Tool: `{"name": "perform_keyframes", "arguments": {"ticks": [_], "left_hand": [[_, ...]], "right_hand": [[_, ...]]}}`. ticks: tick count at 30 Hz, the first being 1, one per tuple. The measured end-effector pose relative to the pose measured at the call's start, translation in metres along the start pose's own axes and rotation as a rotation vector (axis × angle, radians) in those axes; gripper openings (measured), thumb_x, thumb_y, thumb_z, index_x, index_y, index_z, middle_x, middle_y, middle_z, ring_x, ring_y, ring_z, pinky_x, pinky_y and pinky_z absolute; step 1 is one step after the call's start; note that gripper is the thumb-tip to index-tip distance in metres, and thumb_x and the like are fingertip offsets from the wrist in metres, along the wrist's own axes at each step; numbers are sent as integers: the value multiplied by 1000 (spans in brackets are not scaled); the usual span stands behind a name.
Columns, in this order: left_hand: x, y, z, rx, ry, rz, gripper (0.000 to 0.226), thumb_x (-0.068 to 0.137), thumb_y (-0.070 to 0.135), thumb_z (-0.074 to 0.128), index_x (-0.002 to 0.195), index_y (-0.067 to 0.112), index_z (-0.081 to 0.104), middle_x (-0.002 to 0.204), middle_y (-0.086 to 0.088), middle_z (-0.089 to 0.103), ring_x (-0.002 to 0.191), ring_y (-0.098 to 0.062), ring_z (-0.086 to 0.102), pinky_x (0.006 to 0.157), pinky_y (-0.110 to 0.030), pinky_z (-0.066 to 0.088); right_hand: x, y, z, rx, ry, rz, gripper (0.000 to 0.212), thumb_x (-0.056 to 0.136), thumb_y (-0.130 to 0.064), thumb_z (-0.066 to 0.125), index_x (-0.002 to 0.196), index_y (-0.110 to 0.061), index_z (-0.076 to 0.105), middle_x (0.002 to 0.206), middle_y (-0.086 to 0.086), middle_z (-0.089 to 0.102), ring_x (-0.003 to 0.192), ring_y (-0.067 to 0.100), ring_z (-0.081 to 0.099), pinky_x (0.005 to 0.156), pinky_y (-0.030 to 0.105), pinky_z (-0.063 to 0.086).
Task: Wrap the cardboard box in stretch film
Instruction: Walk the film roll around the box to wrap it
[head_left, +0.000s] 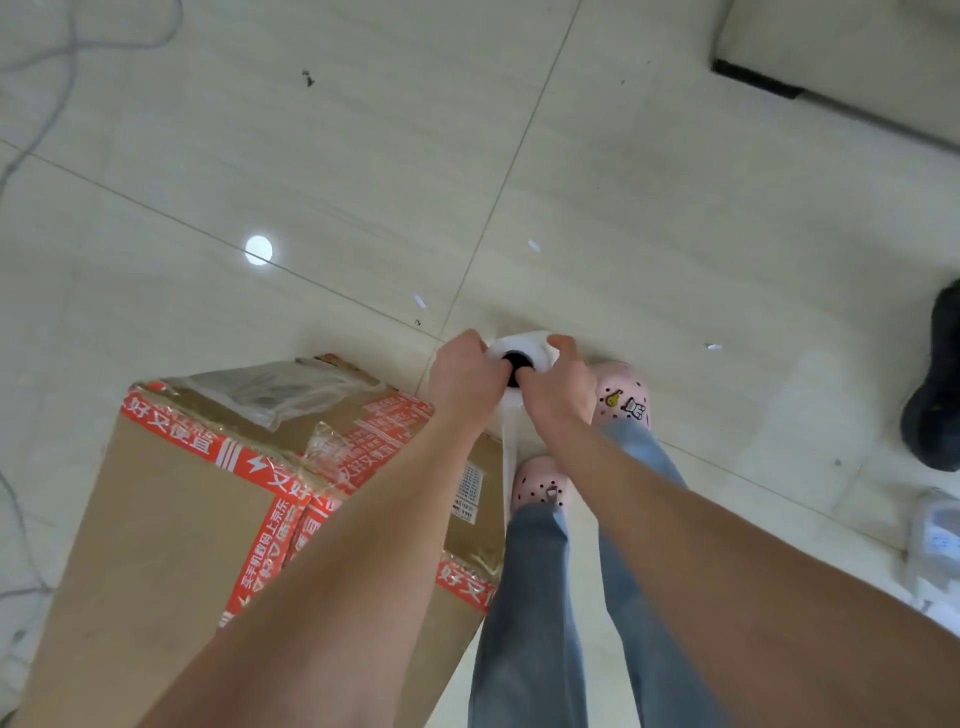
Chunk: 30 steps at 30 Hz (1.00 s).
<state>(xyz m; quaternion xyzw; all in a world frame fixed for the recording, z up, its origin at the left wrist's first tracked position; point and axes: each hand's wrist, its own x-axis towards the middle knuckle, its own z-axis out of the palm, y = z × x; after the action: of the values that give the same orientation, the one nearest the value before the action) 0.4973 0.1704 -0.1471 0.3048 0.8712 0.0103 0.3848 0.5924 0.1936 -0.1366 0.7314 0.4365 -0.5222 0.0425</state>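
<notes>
A tall brown cardboard box (171, 525) with red printed tape stands on the floor at lower left, loose clear film crumpled on its top. Just right of its far corner I hold a white roll of stretch film (524, 348) upright, its dark core facing up. My left hand (465, 374) grips the roll's left side and my right hand (558, 387) grips its right side, fingers curled over the top rim. A strip of film (509, 467) hangs down from the roll along the box's right edge.
Pale floor tiles (363, 156) stretch ahead. My legs in blue jeans and pink clogs (623, 400) stand right of the box. A dark shoe (935, 379) lies at far right, a white object (935, 545) below it, grey cables (36, 104) at left.
</notes>
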Motion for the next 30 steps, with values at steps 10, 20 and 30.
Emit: {"name": "perform_keyframes", "arguments": {"ticks": [10, 20, 30], "left_hand": [[19, 21, -14, 87, -37, 65, 33, 86, 19, 60, 116, 9, 50, 107, -9, 56, 91, -29, 60, 69, -37, 47], [47, 22, -30, -8, 49, -108, 5, 83, 15, 54, 85, 11, 52, 69, 3, 50, 67, -19, 51, 46, -26, 32], [59, 5, -55, -331, 30, -419, 29, 86, 29, 57, 76, 2, 61, 73, -11, 69, 72, -28, 69, 65, -39, 57]], "right_hand": [[32, -48, -12, -189, -196, -62, 49, 88, -12, 53, 133, -33, 52, 127, 0, 60, 108, 23, 59, 75, 24, 42], [44, -77, -11, -218, -161, -90, 50, 84, -19, 60, 131, -25, 44, 124, 3, 52, 88, 23, 57, 65, 28, 44], [60, -123, 14, -256, -353, -272, 43, 84, -15, 57, 126, -25, 55, 119, -2, 60, 91, 14, 53, 71, 23, 39]]}}
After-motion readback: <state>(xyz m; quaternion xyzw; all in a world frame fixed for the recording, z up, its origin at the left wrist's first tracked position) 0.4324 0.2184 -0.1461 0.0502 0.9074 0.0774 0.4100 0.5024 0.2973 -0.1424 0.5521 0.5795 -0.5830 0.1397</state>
